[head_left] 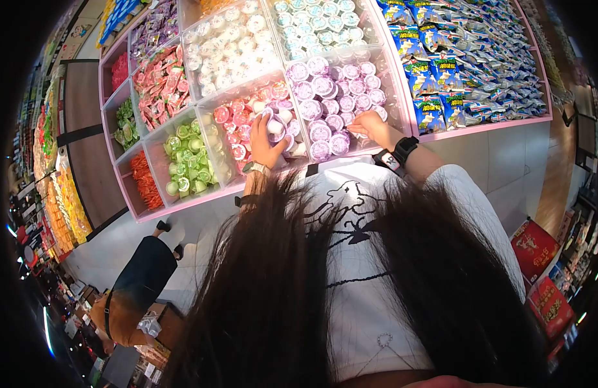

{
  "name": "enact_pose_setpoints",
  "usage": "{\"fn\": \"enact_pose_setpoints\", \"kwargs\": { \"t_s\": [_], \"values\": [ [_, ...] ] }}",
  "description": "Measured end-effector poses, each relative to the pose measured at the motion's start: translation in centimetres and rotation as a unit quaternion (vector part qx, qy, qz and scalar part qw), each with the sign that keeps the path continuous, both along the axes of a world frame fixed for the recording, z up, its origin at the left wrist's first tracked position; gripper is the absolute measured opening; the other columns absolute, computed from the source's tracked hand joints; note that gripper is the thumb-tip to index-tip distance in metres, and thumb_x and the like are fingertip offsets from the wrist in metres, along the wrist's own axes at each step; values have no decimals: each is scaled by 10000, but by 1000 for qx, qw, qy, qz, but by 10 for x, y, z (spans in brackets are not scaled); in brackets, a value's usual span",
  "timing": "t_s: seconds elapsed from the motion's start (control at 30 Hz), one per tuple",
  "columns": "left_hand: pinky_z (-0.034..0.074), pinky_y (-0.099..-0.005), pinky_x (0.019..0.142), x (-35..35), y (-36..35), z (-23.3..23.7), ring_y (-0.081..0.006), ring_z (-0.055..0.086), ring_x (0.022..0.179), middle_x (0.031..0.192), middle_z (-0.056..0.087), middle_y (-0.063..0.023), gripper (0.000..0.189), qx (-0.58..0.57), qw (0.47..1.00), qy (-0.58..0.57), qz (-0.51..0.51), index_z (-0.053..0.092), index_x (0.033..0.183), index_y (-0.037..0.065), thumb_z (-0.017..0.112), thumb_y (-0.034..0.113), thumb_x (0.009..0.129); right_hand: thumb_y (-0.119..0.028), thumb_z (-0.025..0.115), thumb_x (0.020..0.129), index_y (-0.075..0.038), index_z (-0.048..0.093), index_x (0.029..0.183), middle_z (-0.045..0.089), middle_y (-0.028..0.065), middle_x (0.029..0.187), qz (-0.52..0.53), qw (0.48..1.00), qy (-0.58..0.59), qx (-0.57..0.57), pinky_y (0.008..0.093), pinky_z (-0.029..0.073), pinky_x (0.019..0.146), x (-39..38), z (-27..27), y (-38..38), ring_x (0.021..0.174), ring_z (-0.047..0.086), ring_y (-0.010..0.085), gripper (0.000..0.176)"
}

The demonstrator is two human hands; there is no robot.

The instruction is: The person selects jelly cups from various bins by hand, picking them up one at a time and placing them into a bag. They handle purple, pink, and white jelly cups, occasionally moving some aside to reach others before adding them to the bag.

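My left hand (266, 146) is at the bin of red-lidded jelly cups (239, 116), its fingers curled around a few purple-and-white jelly cups (276, 127). To its right is a bin of purple-lidded jelly cups (320, 131), stacked in uneven rows. Over the right side of that bin, my right hand (371, 129) has its fingertips drawn together, pointing left. Whatever may be between those fingertips is too small to make out. A clear divider (298, 113) separates the two bins.
Green jelly cups (190, 158) and orange-wrapped sweets (144, 181) fill bins at left. White cups (231, 48) and blue-lidded cups (318, 26) lie farther back. Blue snack packets (486, 71) stand at right. A person (134, 297) is behind at lower left.
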State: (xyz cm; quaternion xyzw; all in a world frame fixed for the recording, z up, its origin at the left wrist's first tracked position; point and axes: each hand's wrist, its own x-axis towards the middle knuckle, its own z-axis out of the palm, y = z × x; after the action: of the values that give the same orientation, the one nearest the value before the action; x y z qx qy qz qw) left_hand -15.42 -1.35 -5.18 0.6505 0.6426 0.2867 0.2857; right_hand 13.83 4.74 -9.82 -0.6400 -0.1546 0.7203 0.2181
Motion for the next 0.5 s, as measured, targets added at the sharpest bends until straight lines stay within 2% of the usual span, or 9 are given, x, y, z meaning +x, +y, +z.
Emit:
{"fn": "enact_pose_setpoints", "kwargs": {
  "t_s": [0.1, 0.17, 0.3, 0.4, 0.5],
  "values": [
    [260, -420, 963, 0, 0, 1, -366, 332, 1146, 1242, 351, -208, 721, -5, 1000, -7, 2, 386, 1204, 22, 670, 302, 603, 80, 446, 752, 104, 452, 897, 548, 220, 813, 23, 1000, 6, -13, 390, 534, 681, 16, -32, -4, 753, 602, 334, 147],
    [259, -419, 964, 0, 0, 0, -365, 331, 1146, 1243, 350, -208, 720, 2, 1000, -7, -2, 387, 1204, 23, 669, 302, 603, 78, 448, 752, 93, 453, 883, 553, 227, 830, 75, 996, -31, -42, 395, 532, 678, 23, -43, -3, 755, 602, 330, 132],
    [257, -417, 964, -1, 0, -1, -364, 331, 1147, 1245, 347, -208, 720, 3, 1000, -10, -3, 387, 1203, 23, 669, 306, 603, 59, 438, 768, 67, 444, 887, 561, 235, 855, 104, 989, -53, -86, 397, 532, 663, 23, -44, -2, 754, 603, 323, 120],
    [258, -417, 962, -1, 0, -2, -364, 334, 1144, 1240, 353, -206, 720, 3, 1000, -4, 0, 389, 1201, 24, 668, 310, 603, 53, 430, 777, 49, 438, 914, 562, 228, 845, 98, 993, -42, -51, 389, 533, 647, 20, -41, -3, 755, 605, 316, 138],
    [260, -419, 960, 0, 0, -2, -364, 338, 1140, 1232, 360, -205, 721, 7, 1000, 7, 5, 388, 1200, 24, 668, 315, 604, 55, 430, 776, 41, 432, 937, 560, 221, 832, 94, 991, -67, -62, 382, 537, 635, 6, -14, 1, 743, 608, 314, 162]
  ]
}}
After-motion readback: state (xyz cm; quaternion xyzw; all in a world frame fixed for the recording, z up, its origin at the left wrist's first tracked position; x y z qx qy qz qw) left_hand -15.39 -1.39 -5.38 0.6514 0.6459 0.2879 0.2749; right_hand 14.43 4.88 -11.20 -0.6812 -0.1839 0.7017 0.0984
